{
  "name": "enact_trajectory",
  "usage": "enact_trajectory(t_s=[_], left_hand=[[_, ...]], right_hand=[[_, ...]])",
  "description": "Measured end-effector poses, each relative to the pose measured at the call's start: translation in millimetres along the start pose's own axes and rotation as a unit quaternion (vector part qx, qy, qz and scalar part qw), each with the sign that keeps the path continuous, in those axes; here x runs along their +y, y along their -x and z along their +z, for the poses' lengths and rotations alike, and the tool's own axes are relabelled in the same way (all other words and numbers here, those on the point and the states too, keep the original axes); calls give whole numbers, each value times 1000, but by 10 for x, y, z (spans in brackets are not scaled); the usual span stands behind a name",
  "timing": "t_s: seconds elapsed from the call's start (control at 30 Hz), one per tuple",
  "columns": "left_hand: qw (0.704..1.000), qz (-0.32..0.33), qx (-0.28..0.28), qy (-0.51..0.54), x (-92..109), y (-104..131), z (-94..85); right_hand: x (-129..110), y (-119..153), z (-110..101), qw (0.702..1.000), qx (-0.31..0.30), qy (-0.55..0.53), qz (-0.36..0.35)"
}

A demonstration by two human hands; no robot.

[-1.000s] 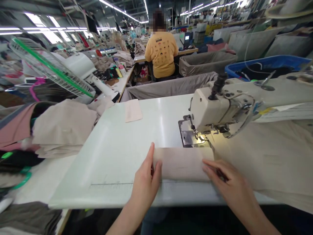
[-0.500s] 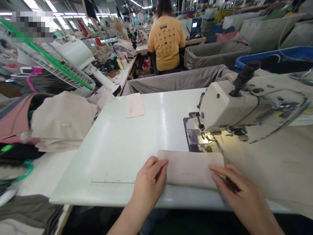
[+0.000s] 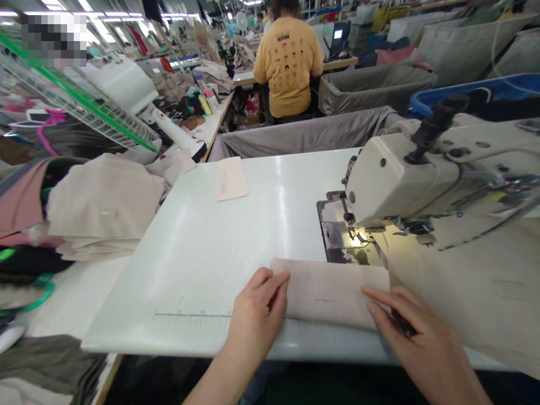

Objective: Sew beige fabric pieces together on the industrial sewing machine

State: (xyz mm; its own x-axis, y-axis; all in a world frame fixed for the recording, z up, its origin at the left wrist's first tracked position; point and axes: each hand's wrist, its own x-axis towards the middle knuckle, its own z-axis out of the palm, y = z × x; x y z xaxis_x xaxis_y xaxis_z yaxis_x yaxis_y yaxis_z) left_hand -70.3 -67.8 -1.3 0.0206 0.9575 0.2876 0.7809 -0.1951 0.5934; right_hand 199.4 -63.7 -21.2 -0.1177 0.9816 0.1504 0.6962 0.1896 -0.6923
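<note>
A folded beige fabric piece (image 3: 329,295) lies on the white sewing table near its front edge, with a short mark across its middle. My left hand (image 3: 261,309) is closed on its left end, index finger and thumb pinching the edge. At the right end, my right hand (image 3: 415,326) pinches the cloth between thumb and index finger. Something small and dark (image 3: 403,323) shows inside the curled fingers of that hand; its kind is unclear. Just beyond the cloth is the lit needle area of a sewing machine (image 3: 396,174), with its metal plate (image 3: 337,233).
A small beige fabric piece (image 3: 232,178) lies at the table's far side. Stacked beige cloth (image 3: 105,197) is on the left, near a white lamp (image 3: 126,84). A larger beige cloth (image 3: 485,304) spreads at right. A person in a yellow shirt (image 3: 289,67) sits ahead.
The view has shifted slightly. Both hands keep the same hold on the fabric piece, which has not visibly moved on the table.
</note>
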Motion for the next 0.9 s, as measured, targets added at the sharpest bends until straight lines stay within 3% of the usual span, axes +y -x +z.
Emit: enact_trajectory(t_s=[0.53,0.9], left_hand=[[1000,-17,-20,-8,17,-37,-12],[999,27,6,-23,-41,-103,-16]], right_hand=[[-55,-6,9,1000,0,-11,10],[-80,-61,-52,997,43,-52,25]])
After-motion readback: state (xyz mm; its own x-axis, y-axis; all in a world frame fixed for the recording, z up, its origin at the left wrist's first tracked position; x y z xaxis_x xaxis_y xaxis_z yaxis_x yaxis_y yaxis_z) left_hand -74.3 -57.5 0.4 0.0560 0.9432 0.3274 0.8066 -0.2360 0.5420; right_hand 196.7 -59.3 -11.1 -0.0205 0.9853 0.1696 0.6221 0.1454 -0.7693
